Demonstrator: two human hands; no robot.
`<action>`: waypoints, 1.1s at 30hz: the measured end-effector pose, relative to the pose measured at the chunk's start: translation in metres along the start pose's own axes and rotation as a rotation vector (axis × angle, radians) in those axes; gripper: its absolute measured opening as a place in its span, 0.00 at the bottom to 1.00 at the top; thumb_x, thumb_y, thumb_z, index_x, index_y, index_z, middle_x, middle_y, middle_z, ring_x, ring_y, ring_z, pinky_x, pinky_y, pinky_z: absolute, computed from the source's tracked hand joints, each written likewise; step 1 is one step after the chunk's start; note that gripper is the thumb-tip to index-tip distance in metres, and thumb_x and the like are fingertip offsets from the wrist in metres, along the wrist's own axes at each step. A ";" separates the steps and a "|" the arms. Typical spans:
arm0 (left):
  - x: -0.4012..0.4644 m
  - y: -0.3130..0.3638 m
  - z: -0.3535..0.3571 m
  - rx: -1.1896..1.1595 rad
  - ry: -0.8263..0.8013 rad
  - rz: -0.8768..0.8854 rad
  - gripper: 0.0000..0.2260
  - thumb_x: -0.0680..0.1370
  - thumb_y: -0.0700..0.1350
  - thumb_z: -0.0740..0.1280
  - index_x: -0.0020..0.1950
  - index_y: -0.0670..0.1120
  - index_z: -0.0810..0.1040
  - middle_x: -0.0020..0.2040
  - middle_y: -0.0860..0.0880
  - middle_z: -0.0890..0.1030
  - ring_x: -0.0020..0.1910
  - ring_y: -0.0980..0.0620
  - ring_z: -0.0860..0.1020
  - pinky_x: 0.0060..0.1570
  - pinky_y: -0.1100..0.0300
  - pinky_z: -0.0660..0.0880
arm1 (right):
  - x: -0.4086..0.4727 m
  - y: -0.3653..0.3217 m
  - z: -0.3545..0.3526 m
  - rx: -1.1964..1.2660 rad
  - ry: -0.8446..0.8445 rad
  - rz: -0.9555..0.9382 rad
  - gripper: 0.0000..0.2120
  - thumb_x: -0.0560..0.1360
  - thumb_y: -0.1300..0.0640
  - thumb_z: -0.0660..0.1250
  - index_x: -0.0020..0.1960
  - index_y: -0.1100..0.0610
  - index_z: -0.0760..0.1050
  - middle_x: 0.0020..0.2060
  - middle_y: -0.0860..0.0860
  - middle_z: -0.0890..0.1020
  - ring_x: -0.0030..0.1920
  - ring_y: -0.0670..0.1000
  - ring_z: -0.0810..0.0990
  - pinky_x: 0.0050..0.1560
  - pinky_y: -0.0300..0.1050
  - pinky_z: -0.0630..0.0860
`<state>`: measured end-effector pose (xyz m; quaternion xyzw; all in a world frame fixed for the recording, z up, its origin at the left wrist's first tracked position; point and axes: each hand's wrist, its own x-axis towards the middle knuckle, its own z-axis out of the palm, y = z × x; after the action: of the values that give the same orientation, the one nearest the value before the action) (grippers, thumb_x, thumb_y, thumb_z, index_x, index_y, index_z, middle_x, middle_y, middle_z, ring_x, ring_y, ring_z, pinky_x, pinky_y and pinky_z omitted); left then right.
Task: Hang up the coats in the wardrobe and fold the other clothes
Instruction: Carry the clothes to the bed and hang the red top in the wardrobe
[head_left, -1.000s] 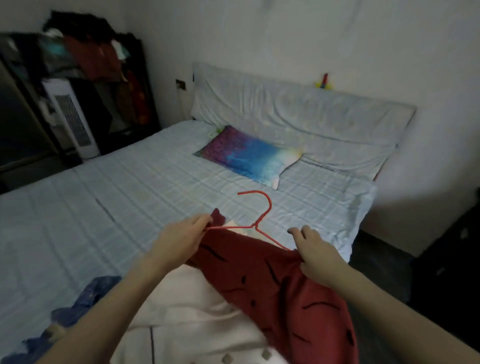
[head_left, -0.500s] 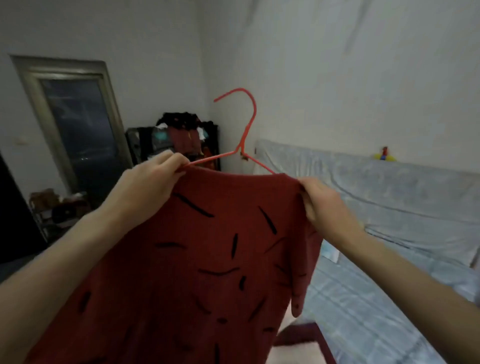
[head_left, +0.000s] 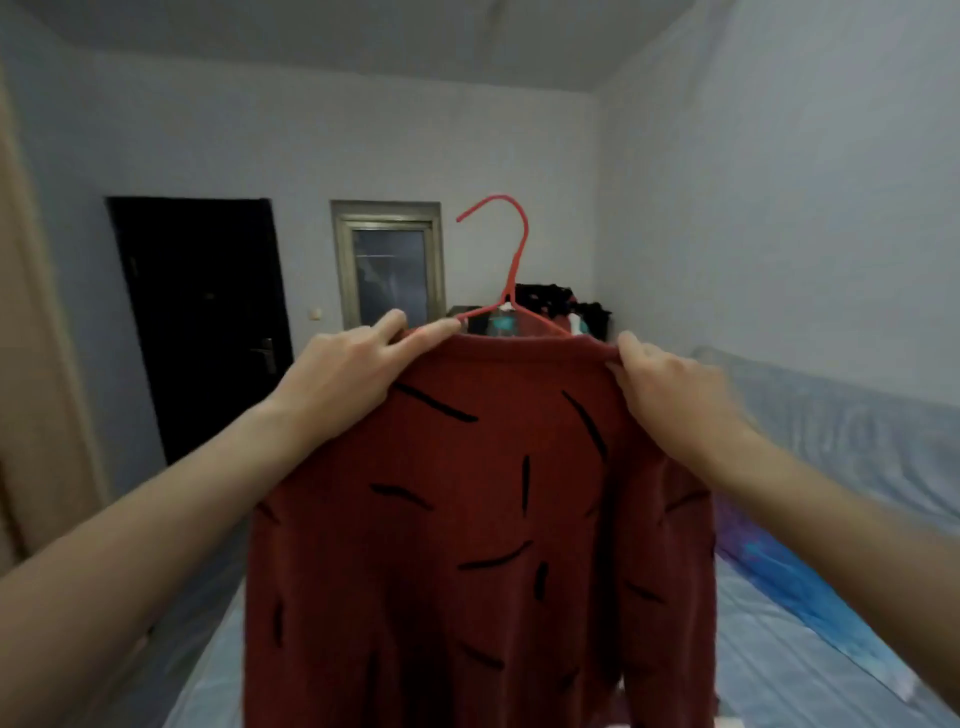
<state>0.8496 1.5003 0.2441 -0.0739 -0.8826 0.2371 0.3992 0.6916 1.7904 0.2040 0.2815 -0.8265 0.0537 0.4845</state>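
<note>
Your left hand (head_left: 348, 371) pinches one shoulder of the red coat (head_left: 478, 535), fingers curled over the fabric with the forefinger laid along the arm of the red hanger (head_left: 506, 291); your right hand (head_left: 670, 382) grips the opposite shoulder, thumb on top of the seam. Holding both shoulders taut and level appears meant to keep the coat seated on the hanger, whose hook stands upright and free above the collar, ready to catch a rail. The coat hangs straight down between your arms, its black dashes facing you, its hem out of view below, above the bed (head_left: 810, 670) with its pale checked sheet. A blue pillow (head_left: 795, 571) lies on the bed to your right. Beyond the hook, dark clothes (head_left: 550, 299) are heaped on a low unit against the far wall, beside a framed window (head_left: 389, 260) and a black door (head_left: 202, 317). Judging by the pose, hanging is the step in hand; no wardrobe can be made out here.
</note>
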 end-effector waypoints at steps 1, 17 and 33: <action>-0.009 -0.005 -0.001 0.040 -0.027 -0.009 0.37 0.72 0.37 0.61 0.77 0.59 0.55 0.48 0.46 0.72 0.33 0.41 0.80 0.21 0.54 0.69 | 0.001 -0.007 0.001 -0.026 -0.005 -0.023 0.11 0.79 0.52 0.63 0.52 0.56 0.63 0.34 0.55 0.79 0.28 0.61 0.81 0.24 0.47 0.69; -0.172 -0.043 -0.102 0.262 -0.350 -0.391 0.40 0.75 0.39 0.57 0.77 0.64 0.39 0.53 0.48 0.69 0.34 0.43 0.79 0.26 0.54 0.66 | 0.023 -0.157 -0.007 0.391 0.075 -0.411 0.15 0.77 0.44 0.57 0.42 0.57 0.68 0.26 0.52 0.75 0.23 0.59 0.78 0.23 0.44 0.65; -0.397 -0.009 -0.354 0.698 -0.532 -0.713 0.21 0.76 0.41 0.66 0.66 0.48 0.63 0.51 0.49 0.75 0.28 0.42 0.79 0.19 0.53 0.69 | -0.026 -0.412 -0.151 0.659 0.110 -0.766 0.18 0.78 0.37 0.42 0.51 0.47 0.64 0.40 0.43 0.80 0.39 0.49 0.83 0.30 0.44 0.70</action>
<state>1.3786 1.4923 0.1840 0.4274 -0.7925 0.3758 0.2192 1.0304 1.5111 0.1860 0.6992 -0.5761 0.1449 0.3977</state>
